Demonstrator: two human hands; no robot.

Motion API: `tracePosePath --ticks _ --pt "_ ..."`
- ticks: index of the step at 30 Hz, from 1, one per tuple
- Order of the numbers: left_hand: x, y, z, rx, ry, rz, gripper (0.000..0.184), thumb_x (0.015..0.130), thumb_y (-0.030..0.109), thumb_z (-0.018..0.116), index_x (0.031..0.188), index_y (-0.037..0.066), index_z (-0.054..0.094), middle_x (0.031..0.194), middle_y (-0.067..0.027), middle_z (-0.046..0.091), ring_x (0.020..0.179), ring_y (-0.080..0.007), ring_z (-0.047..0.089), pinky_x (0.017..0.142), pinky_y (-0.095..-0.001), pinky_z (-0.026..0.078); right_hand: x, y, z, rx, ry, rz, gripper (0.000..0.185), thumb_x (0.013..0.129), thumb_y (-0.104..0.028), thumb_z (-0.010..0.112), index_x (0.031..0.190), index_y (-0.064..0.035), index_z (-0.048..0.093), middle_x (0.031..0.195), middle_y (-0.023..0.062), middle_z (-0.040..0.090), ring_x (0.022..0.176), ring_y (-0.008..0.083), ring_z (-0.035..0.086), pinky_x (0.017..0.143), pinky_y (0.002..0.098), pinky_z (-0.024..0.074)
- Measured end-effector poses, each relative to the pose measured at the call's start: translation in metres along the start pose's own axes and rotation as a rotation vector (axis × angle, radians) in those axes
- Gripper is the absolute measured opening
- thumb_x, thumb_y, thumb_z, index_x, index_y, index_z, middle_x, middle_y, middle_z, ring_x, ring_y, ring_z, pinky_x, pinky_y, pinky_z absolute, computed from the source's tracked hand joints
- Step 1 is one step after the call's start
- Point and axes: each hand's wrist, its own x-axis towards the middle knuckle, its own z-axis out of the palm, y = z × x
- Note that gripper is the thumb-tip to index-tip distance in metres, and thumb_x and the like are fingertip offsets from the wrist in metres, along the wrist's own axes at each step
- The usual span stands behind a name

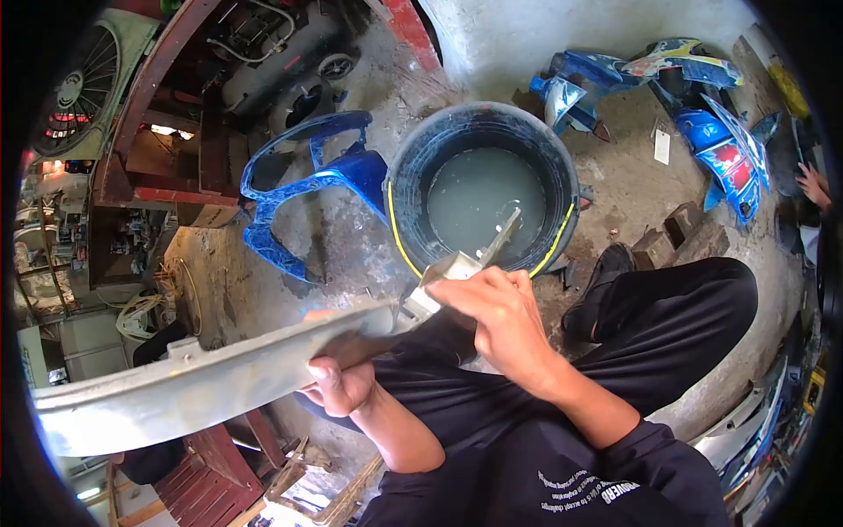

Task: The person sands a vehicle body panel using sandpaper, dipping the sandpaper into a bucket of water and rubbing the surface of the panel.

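Note:
A long, curved, grey-white plastic body panel (219, 386) stretches from the left edge of the view to just over the near rim of a black bucket (395, 189). My left hand (342, 386) grips its lower edge, thumb on the near face and the other fingers mostly behind it. At the panel's narrow, bracketed end, my right hand (496, 312) is closed, fingers pressed together against the plastic; anything small under them is hidden. Cloudy grey water (483, 202) fills the bottom of the bucket, which has a yellow-sleeved handle.
A blue plastic fairing frame (307, 184) lies on the floor left of the bucket. More blue fairings (724, 154) lie at right, near a wooden block (680, 228). A fan (75, 83) and a compressor tank (281, 75) stand upper left. Another person's hand (812, 184) shows far right.

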Motion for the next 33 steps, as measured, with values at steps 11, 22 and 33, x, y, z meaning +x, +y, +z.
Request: tracePosePath --ticks 11,22,33 --pt "-0.003 -0.009 0.014 0.083 0.078 0.072 0.047 0.093 0.027 0.067 0.133 0.006 0.057 0.121 -0.0156 0.066 0.103 -0.0334 0.066 0.090 -0.0490 0.054 0.006 0.017 0.003 -0.171 -0.016 0.063 0.052 0.072 0.007 0.063 0.120 -0.0115 0.071 0.117 -0.0001 0.073 0.102 0.0200 0.061 0.086 0.0380 0.0373" --pt "-0.004 -0.001 0.024 0.035 -0.031 0.022 0.049 0.089 0.024 0.067 0.132 0.003 0.056 0.117 -0.0176 0.067 0.099 -0.0337 0.068 0.088 -0.0472 0.056 0.000 -0.003 -0.006 -0.110 -0.044 -0.018 0.059 0.069 0.008 0.063 0.125 -0.0115 0.069 0.120 0.0004 0.073 0.099 0.0208 0.061 0.084 0.0378 0.0380" --pt "-0.007 -0.010 0.018 0.045 0.088 0.027 0.060 0.086 0.025 0.072 0.136 0.000 0.052 0.118 -0.0227 0.065 0.105 -0.0356 0.065 0.095 -0.0498 0.052 0.006 0.015 -0.002 -0.121 -0.042 0.018 0.058 0.070 0.008 0.063 0.125 -0.0114 0.070 0.118 0.0012 0.073 0.099 0.0224 0.060 0.085 0.0381 0.0371"
